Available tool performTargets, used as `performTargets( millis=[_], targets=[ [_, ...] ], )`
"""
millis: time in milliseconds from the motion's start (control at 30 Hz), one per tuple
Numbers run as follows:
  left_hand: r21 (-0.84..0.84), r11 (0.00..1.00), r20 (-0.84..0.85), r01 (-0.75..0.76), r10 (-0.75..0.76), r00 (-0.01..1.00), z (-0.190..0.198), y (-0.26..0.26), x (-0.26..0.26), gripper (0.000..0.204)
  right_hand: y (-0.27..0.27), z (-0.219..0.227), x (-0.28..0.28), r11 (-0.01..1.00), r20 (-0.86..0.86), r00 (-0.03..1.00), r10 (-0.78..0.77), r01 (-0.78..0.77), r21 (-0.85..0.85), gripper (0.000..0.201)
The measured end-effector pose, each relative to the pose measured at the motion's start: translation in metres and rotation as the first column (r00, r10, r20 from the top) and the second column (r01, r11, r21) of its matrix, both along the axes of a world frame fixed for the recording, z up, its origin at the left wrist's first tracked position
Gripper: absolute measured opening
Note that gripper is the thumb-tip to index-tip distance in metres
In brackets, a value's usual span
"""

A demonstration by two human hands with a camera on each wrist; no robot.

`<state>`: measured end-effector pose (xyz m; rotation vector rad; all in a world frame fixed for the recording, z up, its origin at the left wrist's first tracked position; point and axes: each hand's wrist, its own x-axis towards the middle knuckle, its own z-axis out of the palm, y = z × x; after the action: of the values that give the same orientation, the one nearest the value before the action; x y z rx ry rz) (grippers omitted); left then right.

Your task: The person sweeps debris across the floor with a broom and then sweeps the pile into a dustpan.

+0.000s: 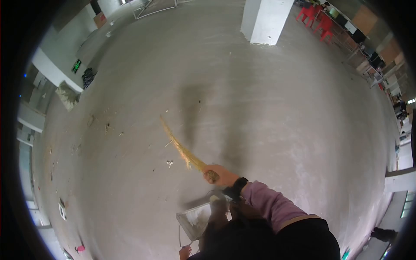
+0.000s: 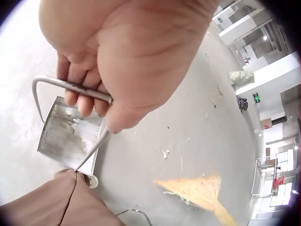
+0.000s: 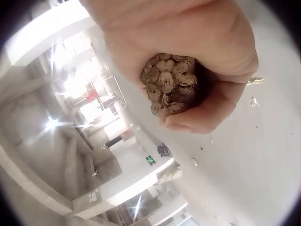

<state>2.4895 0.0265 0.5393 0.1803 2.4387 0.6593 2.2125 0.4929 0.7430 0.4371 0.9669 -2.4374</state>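
My right hand (image 1: 222, 175) grips a straw broom (image 1: 184, 152) by its bound handle end, with the bristles fanned away to the front left, low over the floor. In the right wrist view the bundled stalks of the handle's butt (image 3: 169, 87) show inside the curled fingers. My left hand (image 2: 141, 52) holds the bent metal rod handle (image 2: 70, 85) of a dustpan, fingers curled about it. The dustpan's scuffed metal pan (image 2: 61, 134) hangs beside the person's leg, streaked with grey dirt. From the head view, the left hand shows only in part at the bottom edge.
Small white scraps (image 1: 170, 163) lie on the grey floor near the bristles, with more litter (image 1: 107, 127) to the left. A white pillar (image 1: 266, 21) stands ahead. Red stools (image 1: 324, 27) and tables line the far right. A pale sack (image 1: 67, 96) leans by the left wall.
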Motion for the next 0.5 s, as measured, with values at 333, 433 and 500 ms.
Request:
performTargets(
  millis=[333,433,500],
  targets=[
    [-0.099,0.990,0.116,0.102,-0.090,0.989,0.033,0.066,-0.087,0.017,0.201,-0.013,0.077,0.568,-0.405,0.914,0.026,0.319,0.759,0.019],
    [-0.170,0.976,0.116,0.134,-0.115,0.987,0.052,0.100,-0.115,0.017,0.281,-0.022,0.073,0.690,-0.150,0.887,-0.438,0.438,0.577,0.011],
    [-0.228,0.961,0.121,0.157,-0.132,0.984,0.062,0.119,-0.133,0.017,0.325,-0.024,0.071,0.728,0.193,0.711,-0.676,0.603,0.327,0.012]
  ],
)
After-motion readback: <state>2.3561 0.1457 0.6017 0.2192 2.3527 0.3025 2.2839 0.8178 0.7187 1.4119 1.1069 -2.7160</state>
